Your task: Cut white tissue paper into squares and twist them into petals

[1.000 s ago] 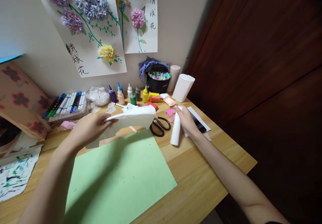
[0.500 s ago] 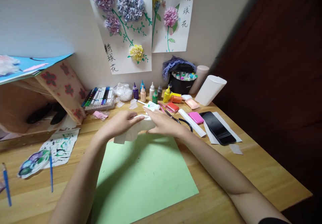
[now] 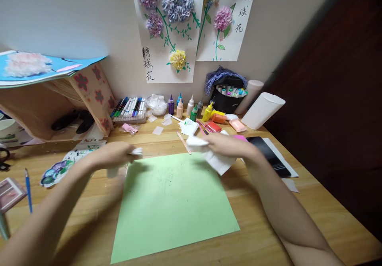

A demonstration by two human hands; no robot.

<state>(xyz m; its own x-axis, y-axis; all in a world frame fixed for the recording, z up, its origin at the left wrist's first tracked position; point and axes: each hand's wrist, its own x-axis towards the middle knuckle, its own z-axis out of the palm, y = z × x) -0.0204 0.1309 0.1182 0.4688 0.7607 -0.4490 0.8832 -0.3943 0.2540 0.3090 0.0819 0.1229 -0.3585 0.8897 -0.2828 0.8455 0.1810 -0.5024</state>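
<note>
A light green sheet (image 3: 176, 206) lies flat on the wooden table in front of me. Over its far left corner, my left hand (image 3: 115, 154) is closed on a small piece of white paper (image 3: 137, 152), slightly blurred. My right hand (image 3: 228, 144) pinches a larger folded white paper (image 3: 219, 162) that hangs over the sheet's far right corner. The two hands are well apart. A flat wooden stick (image 3: 183, 143) lies just beyond the sheet. My right hand and its paper mostly hide the scissors and the white roll.
Paint bottles (image 3: 180, 109), a marker tray (image 3: 128, 110) and a bowl of white scraps (image 3: 157, 106) line the back. A black phone (image 3: 270, 158) lies at right, near a white canister (image 3: 264, 110). A painted palette (image 3: 56, 172) and a blue brush (image 3: 28, 190) lie left.
My right hand let go of the white roll, met my left hand at the white paper, then the hands drew apart, each with white paper. The view has turned left.
</note>
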